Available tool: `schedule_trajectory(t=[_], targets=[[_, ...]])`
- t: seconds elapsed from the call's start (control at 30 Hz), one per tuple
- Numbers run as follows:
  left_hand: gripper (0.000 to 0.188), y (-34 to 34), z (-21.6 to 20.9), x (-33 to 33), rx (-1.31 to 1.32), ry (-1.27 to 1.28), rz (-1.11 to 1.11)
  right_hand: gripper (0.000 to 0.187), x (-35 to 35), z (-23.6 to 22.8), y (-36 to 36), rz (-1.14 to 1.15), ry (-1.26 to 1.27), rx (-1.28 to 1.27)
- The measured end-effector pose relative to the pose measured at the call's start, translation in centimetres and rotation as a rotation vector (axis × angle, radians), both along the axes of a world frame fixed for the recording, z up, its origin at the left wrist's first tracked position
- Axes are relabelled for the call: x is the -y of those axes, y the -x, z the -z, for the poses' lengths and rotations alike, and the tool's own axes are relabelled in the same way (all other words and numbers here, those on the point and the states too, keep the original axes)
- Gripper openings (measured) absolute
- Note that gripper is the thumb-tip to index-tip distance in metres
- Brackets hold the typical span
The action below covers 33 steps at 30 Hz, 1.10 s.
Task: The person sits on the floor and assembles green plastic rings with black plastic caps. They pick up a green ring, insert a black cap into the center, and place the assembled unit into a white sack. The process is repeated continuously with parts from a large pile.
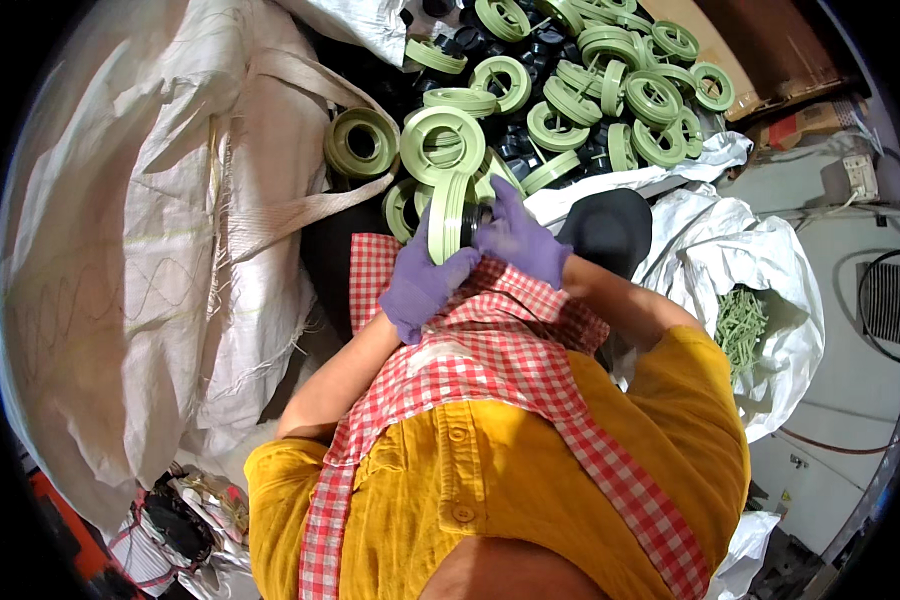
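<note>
Closest to you is your mustard-yellow buttoned shirt [470,480], with a red-and-white checked cloth [490,350] draped over it and up toward your hands. Your left hand [422,282], in a purple glove, is curled shut around the lower rim of a pale green plastic ring [448,215] held on edge. Your right hand [518,240], also gloved in purple, is folded against the ring's right face, fingers bent over a dark part at its centre; both hands meet on it. The ring is round, grooved along its rim, and stands upright just above the checked cloth. Beyond it lies a heap of similar green rings [590,90] mixed with black parts, inside a big white woven sack [150,230] whose wall rises on your left. A second white sack [770,300] at your right holds thin green strips.
</note>
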<state>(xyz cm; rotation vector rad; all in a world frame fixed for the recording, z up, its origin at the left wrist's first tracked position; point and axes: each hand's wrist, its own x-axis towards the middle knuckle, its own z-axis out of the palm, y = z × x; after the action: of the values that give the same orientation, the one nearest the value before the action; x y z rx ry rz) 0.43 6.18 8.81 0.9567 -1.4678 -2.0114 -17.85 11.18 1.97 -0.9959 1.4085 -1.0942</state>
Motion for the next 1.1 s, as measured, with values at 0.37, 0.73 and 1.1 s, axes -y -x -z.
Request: schedule_trajectory(t=[0.37, 0.73, 1.1], targets=[[0.053, -0.3, -0.4, 0.0, 0.029, -0.162, -0.101, 0.070, 1.3, -3.4, -0.2, -0.323, -0.216, -0.023], [0.048, -4.8, -1.2, 3.7, 0.191, -0.152, -0.357, 0.045, 7.7, -3.0, 2.8, -0.742, -0.501, -0.251], [0.031, -2.1, -4.0, 11.9, 0.799, 1.030, -0.058, 0.018, 16.4, 13.8, 10.0, -0.460, -0.198, -1.589]])
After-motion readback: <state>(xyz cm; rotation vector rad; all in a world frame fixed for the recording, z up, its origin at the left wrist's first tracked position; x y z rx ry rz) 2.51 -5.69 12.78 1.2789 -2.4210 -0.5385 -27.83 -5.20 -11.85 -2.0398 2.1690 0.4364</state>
